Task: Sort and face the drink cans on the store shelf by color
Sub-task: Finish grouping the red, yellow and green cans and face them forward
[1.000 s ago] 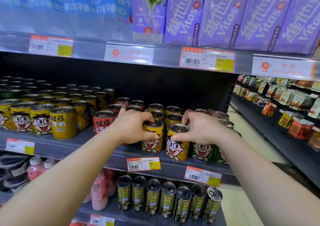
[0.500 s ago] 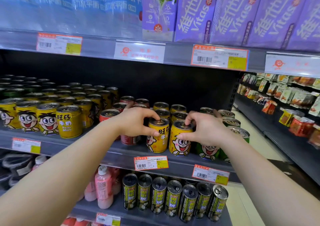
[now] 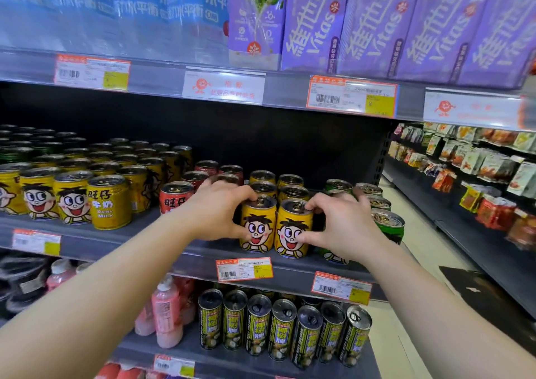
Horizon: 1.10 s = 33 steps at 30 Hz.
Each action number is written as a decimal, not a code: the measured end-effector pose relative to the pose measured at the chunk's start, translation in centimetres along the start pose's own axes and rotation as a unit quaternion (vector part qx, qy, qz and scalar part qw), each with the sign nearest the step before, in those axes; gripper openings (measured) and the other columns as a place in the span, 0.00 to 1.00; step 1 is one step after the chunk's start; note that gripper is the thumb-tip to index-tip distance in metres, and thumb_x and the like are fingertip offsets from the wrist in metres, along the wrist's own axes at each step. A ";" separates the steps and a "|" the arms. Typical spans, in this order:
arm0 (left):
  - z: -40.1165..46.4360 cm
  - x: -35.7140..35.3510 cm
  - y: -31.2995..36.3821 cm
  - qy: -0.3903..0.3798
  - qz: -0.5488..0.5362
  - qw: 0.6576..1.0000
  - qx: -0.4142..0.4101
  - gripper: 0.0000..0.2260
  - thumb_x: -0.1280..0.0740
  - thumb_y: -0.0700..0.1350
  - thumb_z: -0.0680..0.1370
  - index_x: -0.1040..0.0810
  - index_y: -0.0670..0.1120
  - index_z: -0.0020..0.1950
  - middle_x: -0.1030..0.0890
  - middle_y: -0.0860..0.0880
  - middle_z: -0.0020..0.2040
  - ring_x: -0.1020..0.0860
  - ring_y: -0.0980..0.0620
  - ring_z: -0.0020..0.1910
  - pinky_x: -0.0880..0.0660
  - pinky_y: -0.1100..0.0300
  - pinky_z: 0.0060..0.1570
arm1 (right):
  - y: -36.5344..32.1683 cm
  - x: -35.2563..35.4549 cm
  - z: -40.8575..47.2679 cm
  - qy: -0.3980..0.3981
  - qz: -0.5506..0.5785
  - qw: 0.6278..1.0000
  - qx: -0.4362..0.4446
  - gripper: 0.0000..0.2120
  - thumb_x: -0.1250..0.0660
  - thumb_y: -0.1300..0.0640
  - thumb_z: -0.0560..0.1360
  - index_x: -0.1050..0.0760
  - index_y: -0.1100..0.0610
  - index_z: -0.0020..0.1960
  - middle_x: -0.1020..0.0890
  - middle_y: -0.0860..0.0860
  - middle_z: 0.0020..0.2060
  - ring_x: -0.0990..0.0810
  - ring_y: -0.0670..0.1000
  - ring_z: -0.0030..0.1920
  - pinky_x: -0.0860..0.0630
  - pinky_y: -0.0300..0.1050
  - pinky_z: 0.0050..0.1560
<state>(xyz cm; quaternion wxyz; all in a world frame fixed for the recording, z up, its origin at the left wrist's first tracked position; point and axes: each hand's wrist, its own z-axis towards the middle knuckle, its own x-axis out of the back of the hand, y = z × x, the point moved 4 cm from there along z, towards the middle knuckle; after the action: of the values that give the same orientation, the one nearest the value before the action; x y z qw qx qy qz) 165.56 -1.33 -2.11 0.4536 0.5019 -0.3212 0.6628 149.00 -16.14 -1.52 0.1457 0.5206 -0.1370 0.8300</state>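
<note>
Two yellow cans stand side by side at the front edge of the middle shelf (image 3: 145,235), cartoon faces outward. My left hand (image 3: 216,209) grips the left yellow can (image 3: 257,228), fingers over its rim and thumb on its side. My right hand (image 3: 342,225) grips the right yellow can (image 3: 293,233) the same way. More yellow cans (image 3: 290,188) stand in rows behind them. Red cans (image 3: 174,197) sit to the left, partly hidden by my left hand. Green cans (image 3: 388,225) stand to the right, partly behind my right hand.
A large block of yellow cans (image 3: 110,201) fills the shelf's left part. Purple cartons (image 3: 377,22) and blue packs (image 3: 116,10) line the shelf above. Below stand tall dark cans (image 3: 281,326) and pink bottles (image 3: 168,312). A snack rack (image 3: 478,175) runs along the right aisle.
Both yellow cans have been turned so their cartoon faces point outward and now sit level together. My hands stay on them, and the view has shifted slightly.
</note>
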 end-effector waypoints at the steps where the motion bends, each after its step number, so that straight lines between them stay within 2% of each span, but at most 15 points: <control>1: -0.1 -0.1 -0.1 0.015 -0.006 1.000 -0.008 0.32 0.27 0.62 0.66 0.33 0.56 0.67 0.24 0.54 0.60 0.30 0.50 0.63 0.39 0.50 0.67 | 0.2 -0.2 0.0 -0.003 0.004 1.000 0.003 0.25 0.32 0.34 0.67 0.30 0.44 0.60 0.21 0.44 0.55 0.30 0.50 0.62 0.47 0.56 0.71; 3: -0.4 -0.6 0.0 0.042 -0.032 0.999 -0.012 0.32 0.26 0.60 0.66 0.31 0.54 0.67 0.23 0.53 0.60 0.29 0.50 0.61 0.33 0.53 0.62 | 0.7 -0.8 0.0 0.000 0.029 1.000 -0.005 0.24 0.32 0.35 0.67 0.30 0.43 0.59 0.21 0.46 0.54 0.28 0.51 0.60 0.37 0.53 0.65; 5: -0.6 -0.9 0.0 0.055 -0.037 0.998 -0.014 0.33 0.26 0.61 0.66 0.31 0.54 0.68 0.22 0.53 0.59 0.28 0.50 0.60 0.31 0.55 0.61 | 1.0 -1.1 -0.2 0.010 0.051 0.999 -0.010 0.26 0.32 0.34 0.65 0.30 0.42 0.59 0.22 0.48 0.53 0.27 0.51 0.57 0.28 0.49 0.58; 7: -0.8 -0.8 -0.2 0.060 -0.030 0.998 -0.007 0.33 0.26 0.60 0.66 0.31 0.53 0.68 0.22 0.53 0.60 0.28 0.51 0.61 0.32 0.56 0.62 | 0.9 -1.2 -0.3 0.015 0.051 0.999 -0.006 0.26 0.32 0.33 0.65 0.30 0.42 0.60 0.22 0.48 0.52 0.26 0.50 0.55 0.25 0.48 0.53; 13: -1.1 -0.6 0.1 0.075 -0.028 0.997 -0.009 0.34 0.26 0.60 0.66 0.31 0.53 0.69 0.23 0.52 0.62 0.29 0.51 0.63 0.33 0.54 0.64 | 0.8 -0.5 -0.4 0.025 0.049 0.998 0.015 0.25 0.32 0.35 0.67 0.29 0.43 0.60 0.21 0.47 0.52 0.26 0.49 0.56 0.26 0.47 0.52; 17: -2.6 1.0 -2.2 0.113 -0.048 0.992 -0.005 0.34 0.23 0.58 0.63 0.27 0.50 0.67 0.24 0.49 0.62 0.31 0.48 0.64 0.36 0.55 0.65 | 0.8 0.2 -0.4 -0.001 0.078 0.997 0.016 0.26 0.30 0.39 0.68 0.30 0.44 0.64 0.23 0.45 0.60 0.30 0.49 0.63 0.30 0.47 0.59; 22: -4.6 3.7 -7.8 0.152 -0.071 0.985 0.039 0.29 0.21 0.54 0.63 0.22 0.48 0.62 0.22 0.47 0.61 0.28 0.46 0.62 0.36 0.58 0.63 | -1.5 1.4 0.8 0.072 0.104 0.992 -0.011 0.23 0.31 0.41 0.70 0.27 0.45 0.63 0.22 0.46 0.60 0.30 0.52 0.63 0.32 0.49 0.63; 28: -3.6 2.1 -12.7 0.058 -0.104 0.993 0.025 0.33 0.25 0.62 0.63 0.27 0.54 0.66 0.26 0.49 0.64 0.29 0.49 0.64 0.32 0.54 0.65 | -9.3 -1.1 3.2 0.086 0.085 0.993 -0.004 0.21 0.32 0.40 0.70 0.26 0.45 0.62 0.21 0.46 0.58 0.29 0.53 0.62 0.34 0.49 0.64; 33: -2.6 0.7 -14.1 0.025 -0.096 0.995 -0.016 0.37 0.26 0.63 0.63 0.34 0.58 0.69 0.31 0.48 0.66 0.32 0.48 0.66 0.33 0.53 0.66 | -13.6 -2.6 4.5 0.006 0.000 1.000 -0.014 0.28 0.34 0.39 0.71 0.36 0.41 0.69 0.25 0.48 0.63 0.34 0.55 0.64 0.41 0.51 0.64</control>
<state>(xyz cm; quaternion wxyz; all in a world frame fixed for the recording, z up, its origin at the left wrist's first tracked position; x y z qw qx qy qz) 177.53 6.51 -2.65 0.5311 0.5064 -0.2703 0.6232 159.02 -5.64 -0.98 0.1541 0.5138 -0.1477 0.8309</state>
